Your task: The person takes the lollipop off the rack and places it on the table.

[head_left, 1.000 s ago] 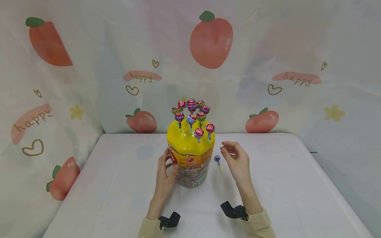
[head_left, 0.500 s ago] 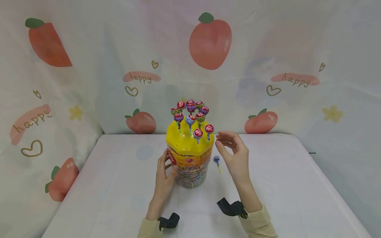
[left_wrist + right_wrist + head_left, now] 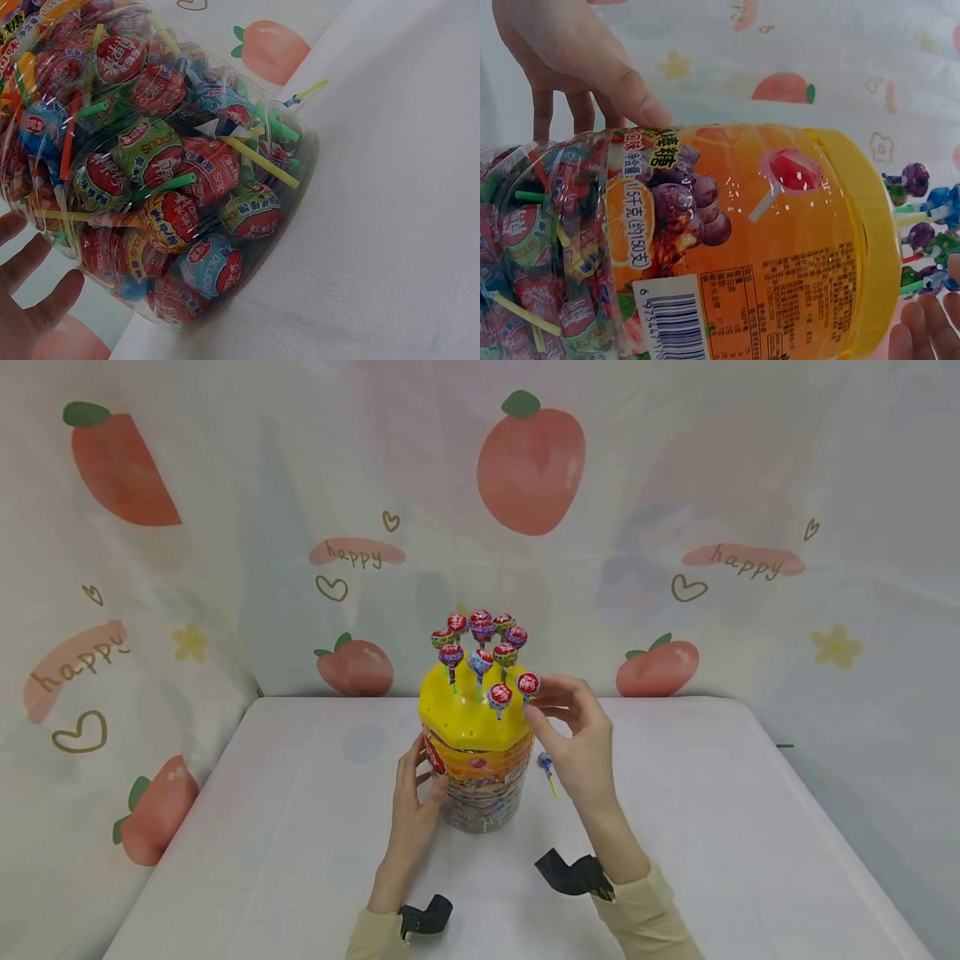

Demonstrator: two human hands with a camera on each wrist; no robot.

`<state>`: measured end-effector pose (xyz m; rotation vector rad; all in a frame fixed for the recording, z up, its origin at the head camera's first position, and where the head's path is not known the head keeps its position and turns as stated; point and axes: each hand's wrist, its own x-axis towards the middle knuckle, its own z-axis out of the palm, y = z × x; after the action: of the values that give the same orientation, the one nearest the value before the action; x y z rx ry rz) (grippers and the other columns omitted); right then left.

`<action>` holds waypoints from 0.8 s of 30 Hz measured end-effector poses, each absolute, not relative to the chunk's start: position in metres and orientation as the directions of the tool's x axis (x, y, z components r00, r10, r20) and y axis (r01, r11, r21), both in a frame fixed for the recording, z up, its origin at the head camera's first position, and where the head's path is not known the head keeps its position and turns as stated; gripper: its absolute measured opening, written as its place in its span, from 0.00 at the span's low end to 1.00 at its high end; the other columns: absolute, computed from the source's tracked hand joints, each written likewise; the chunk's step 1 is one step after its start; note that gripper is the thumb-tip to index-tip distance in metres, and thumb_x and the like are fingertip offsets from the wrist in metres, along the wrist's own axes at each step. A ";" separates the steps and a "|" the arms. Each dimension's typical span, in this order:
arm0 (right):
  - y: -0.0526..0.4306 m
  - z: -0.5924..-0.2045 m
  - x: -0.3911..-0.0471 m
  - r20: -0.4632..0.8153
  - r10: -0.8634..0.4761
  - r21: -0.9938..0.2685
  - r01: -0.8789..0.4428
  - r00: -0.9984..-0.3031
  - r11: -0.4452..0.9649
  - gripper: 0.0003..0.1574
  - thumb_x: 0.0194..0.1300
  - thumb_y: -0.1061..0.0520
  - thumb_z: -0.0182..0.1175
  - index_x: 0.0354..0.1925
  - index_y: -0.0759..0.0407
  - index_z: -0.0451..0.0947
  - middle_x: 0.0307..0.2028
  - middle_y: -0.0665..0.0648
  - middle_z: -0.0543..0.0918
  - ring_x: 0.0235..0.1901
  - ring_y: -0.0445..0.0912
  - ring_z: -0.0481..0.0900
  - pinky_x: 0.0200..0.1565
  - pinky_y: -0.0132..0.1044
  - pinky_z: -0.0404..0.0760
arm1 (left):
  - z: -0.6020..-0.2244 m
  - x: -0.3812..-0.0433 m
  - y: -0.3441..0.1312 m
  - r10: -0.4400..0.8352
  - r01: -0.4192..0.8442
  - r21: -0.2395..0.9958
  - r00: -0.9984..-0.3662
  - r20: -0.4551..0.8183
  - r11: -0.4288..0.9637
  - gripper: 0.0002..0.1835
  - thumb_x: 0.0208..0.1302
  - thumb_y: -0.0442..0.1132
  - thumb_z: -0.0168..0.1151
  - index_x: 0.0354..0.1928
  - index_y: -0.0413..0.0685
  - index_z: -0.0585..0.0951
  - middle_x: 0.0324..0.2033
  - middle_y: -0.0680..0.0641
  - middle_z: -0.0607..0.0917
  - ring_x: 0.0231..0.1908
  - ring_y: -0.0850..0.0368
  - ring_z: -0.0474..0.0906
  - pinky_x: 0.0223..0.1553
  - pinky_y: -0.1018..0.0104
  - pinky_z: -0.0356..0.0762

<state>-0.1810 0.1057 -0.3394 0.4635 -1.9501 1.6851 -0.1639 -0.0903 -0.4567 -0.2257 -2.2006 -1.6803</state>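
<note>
A clear jar of wrapped lollipops (image 3: pixel 482 797) stands upright on the table under a yellow lid (image 3: pixel 468 727). Several lollipops stick up from the lid. My left hand (image 3: pixel 412 806) holds the jar's left side, thumb in front and fingers reaching behind. In the right wrist view the left thumb (image 3: pixel 656 112) rests on the orange label. My right hand (image 3: pixel 577 739) is at the lid's right edge, its thumb and fingers either side of a standing lollipop (image 3: pixel 528 683). Its fingers (image 3: pixel 922 330) look loosely bent there, partly out of frame.
One loose blue lollipop (image 3: pixel 546 762) with a yellow stick lies on the table to the right of the jar, beneath the right hand. A white cloth covers the table (image 3: pixel 300 827). Behind stands a fabric backdrop (image 3: pixel 450 468) printed with peaches.
My right hand has moved left and slightly up, from beside the jar to the lollipop at the lid's right edge. The left hand and jar keep their place.
</note>
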 end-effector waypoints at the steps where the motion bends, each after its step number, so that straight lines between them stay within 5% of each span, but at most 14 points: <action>1: 0.105 -0.339 -0.181 0.582 0.076 -0.808 -0.566 -0.809 0.165 0.23 0.59 0.69 0.64 0.53 0.68 0.74 0.45 0.60 0.80 0.45 0.41 0.78 0.50 0.25 0.78 | -0.456 -0.164 -0.090 -0.090 0.339 0.899 -0.922 0.376 0.279 0.36 0.66 0.35 0.56 0.74 0.46 0.56 0.65 0.39 0.67 0.65 0.42 0.64 0.62 0.39 0.68; 10: 0.101 -0.342 -0.185 0.594 0.090 -0.801 -0.577 -0.800 0.156 0.22 0.59 0.70 0.62 0.53 0.70 0.73 0.42 0.60 0.80 0.42 0.38 0.78 0.46 0.23 0.78 | -0.497 -0.183 -0.096 -0.093 0.371 0.874 -0.904 0.417 0.315 0.37 0.67 0.44 0.57 0.74 0.67 0.53 0.67 0.52 0.66 0.66 0.54 0.63 0.61 0.45 0.71; 16: 0.099 -0.341 -0.185 0.602 0.087 -0.795 -0.585 -0.794 0.163 0.21 0.60 0.70 0.61 0.52 0.69 0.73 0.40 0.65 0.80 0.40 0.36 0.78 0.45 0.23 0.79 | -0.498 -0.185 -0.097 -0.098 0.379 0.864 -0.897 0.431 0.332 0.37 0.68 0.45 0.57 0.74 0.66 0.53 0.66 0.51 0.67 0.66 0.52 0.64 0.61 0.44 0.72; 24: 0.099 -0.340 -0.185 0.578 0.114 -0.814 -0.562 -0.808 0.145 0.20 0.60 0.69 0.62 0.52 0.67 0.75 0.39 0.54 0.81 0.38 0.38 0.79 0.41 0.24 0.80 | -0.497 -0.185 -0.096 -0.094 0.382 0.867 -0.898 0.430 0.320 0.37 0.67 0.44 0.57 0.74 0.68 0.53 0.66 0.52 0.67 0.66 0.54 0.64 0.61 0.45 0.72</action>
<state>-0.1853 0.0994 -0.3395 0.4272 -1.9113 1.7128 -0.1850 -0.0963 -0.4972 -0.2551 -2.1893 -1.6037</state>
